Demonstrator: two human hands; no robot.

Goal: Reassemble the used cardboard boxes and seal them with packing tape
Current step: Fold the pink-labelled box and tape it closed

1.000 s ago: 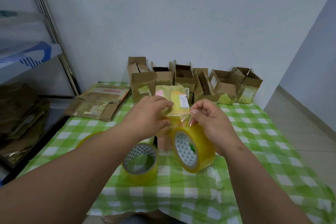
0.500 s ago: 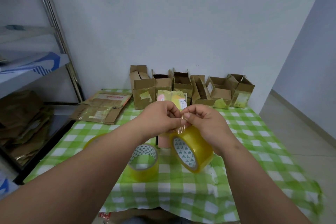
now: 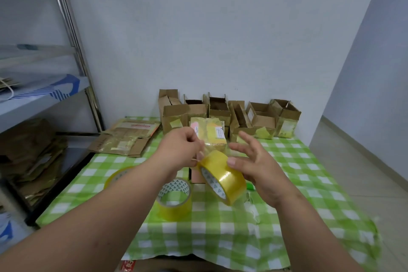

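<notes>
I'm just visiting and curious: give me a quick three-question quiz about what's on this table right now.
1. True or false: the left hand pinches the loose end of the tape roll that is held up.
2. Which cloth covers the table? A) plain white B) green checked C) red striped
3. Fill in: the flattened boxes lie to the ___ of the row of open boxes.

Key: 1 true; 2 B; 3 left. The right hand steadies the roll with spread fingers.
</notes>
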